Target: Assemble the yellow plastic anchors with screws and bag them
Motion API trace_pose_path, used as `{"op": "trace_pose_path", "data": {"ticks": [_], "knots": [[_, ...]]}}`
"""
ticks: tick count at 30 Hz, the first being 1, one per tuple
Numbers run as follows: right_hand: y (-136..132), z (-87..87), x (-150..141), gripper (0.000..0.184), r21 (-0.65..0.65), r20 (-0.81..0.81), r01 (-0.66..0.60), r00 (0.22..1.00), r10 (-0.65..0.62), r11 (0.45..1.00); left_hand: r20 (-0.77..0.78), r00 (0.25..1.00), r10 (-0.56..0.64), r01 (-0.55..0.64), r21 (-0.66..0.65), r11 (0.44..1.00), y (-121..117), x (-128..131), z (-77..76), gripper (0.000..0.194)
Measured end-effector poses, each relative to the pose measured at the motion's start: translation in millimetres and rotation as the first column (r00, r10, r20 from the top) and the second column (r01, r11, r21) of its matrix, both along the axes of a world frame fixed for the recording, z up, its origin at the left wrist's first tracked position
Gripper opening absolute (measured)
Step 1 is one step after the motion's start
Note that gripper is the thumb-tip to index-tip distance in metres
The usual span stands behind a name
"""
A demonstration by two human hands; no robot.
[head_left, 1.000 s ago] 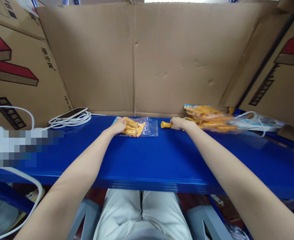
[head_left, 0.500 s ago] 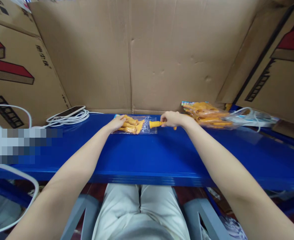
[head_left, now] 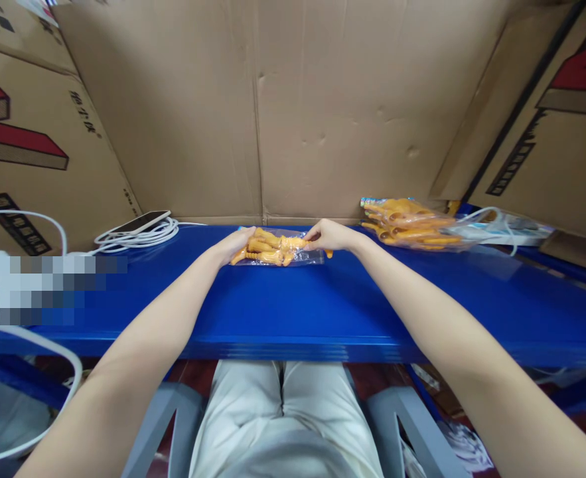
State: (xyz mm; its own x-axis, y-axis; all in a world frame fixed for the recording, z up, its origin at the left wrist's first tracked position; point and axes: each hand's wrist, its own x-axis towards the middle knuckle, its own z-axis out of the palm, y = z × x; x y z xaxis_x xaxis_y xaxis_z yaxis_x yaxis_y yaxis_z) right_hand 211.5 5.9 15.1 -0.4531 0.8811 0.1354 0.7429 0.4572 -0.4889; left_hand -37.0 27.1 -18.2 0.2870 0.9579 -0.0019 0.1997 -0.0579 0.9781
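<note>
A clear plastic bag (head_left: 315, 257) with several orange plastic pieces (head_left: 265, 247) inside lies flat on the blue shelf. My left hand (head_left: 235, 243) is closed on the bag's left end, its fingers partly behind the pieces. My right hand (head_left: 325, 236) pinches another orange plastic piece (head_left: 329, 253) at the bag's right end. One end of this piece sticks out past my fingers; the other reaches over or into the bag, which I cannot tell.
A bigger clear bag of orange pieces (head_left: 407, 226) lies to the right, beside white packaging with a cable (head_left: 504, 232). On the left are a phone (head_left: 141, 222) on coiled white cable (head_left: 148, 237) and a blurred-out patch. Cardboard (head_left: 173, 119) walls the back of the blue shelf (head_left: 293, 305).
My right hand has moved left from near the bigger bag, bringing the orange piece to the small bag's right end. My left hand has stayed on the small bag.
</note>
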Motion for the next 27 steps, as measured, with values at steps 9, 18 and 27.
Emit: {"op": "trace_pose_path", "data": {"ticks": [9,18,27], "knots": [[2.2,-1.9,1.0,0.022,-0.08,-0.141,-0.004,0.99,-0.008,0.997,0.025,1.0,-0.01,0.011,-0.026,1.0,-5.6,5.0,1.5,0.042],[-1.1,-7.4,-7.3,0.027,-0.222,-0.395,-0.099,0.919,0.003,0.97,-0.062,0.996,0.056,-0.051,0.08,0.996,-1.6,7.9,0.2,0.054],[5.5,-16.2,-9.9,0.02,-0.094,-0.128,-0.095,0.988,0.083,0.991,-0.378,0.924,0.063,0.16,0.529,0.833,-18.7,7.6,15.6,0.036]]}}
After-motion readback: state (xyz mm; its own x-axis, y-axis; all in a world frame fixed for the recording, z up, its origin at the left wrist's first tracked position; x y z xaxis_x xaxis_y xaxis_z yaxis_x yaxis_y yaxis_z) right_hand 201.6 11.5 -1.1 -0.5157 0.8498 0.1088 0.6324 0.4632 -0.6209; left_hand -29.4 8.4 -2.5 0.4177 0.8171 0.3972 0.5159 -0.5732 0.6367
